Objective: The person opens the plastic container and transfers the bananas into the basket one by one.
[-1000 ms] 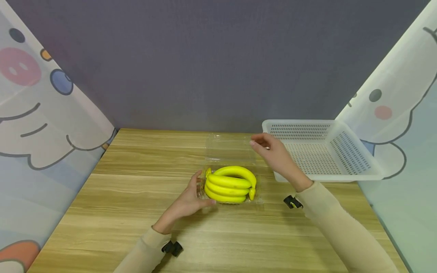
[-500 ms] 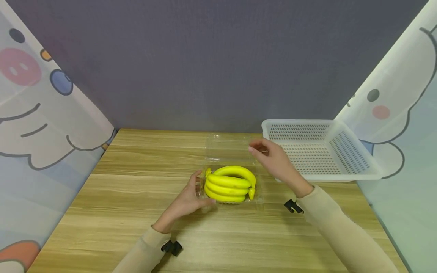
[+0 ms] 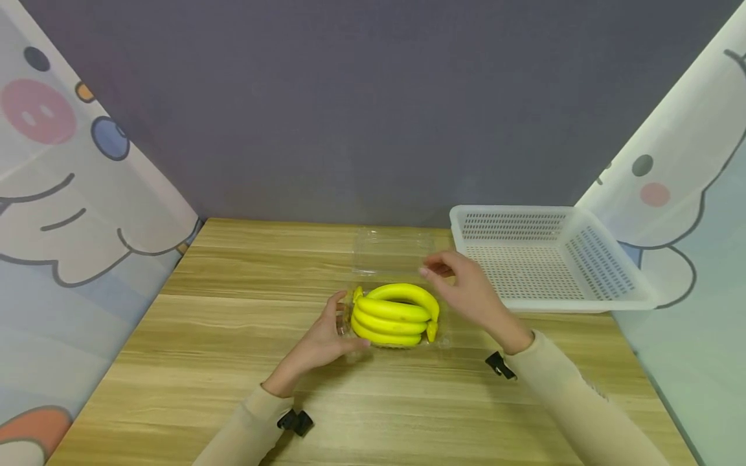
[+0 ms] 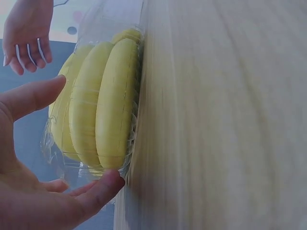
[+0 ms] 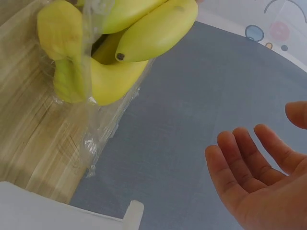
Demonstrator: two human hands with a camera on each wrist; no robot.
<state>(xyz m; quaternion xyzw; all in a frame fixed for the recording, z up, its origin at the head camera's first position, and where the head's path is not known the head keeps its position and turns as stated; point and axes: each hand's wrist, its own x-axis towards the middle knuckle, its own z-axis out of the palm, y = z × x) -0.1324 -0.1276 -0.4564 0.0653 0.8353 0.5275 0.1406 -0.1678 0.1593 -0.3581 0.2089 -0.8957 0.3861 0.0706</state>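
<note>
A clear plastic clamshell box (image 3: 444,338) stands on the table with a bunch of yellow bananas (image 3: 389,320) inside. Its transparent lid (image 3: 392,251) lies folded back behind it. My left hand (image 3: 319,340) holds the box around its left end, thumb along the front and fingers at the left side; in the left wrist view a fingertip (image 4: 112,178) presses low on the end wall. Just right of the lid's hinge, my right hand (image 3: 463,285) hovers with loosely bent fingers and nothing in them. The right wrist view shows its fingers (image 5: 225,160) apart from the box.
A white perforated plastic basket (image 3: 609,304) sits at the back right, close beside my right hand. Behind the wooden table (image 3: 221,362) rises a grey wall (image 3: 373,116), with cartoon-printed panels (image 3: 111,181) at both sides.
My right hand has come down from the lid's right edge toward the box, drawing nearer to me. The left hand, box, lid and bananas have stayed in place.
</note>
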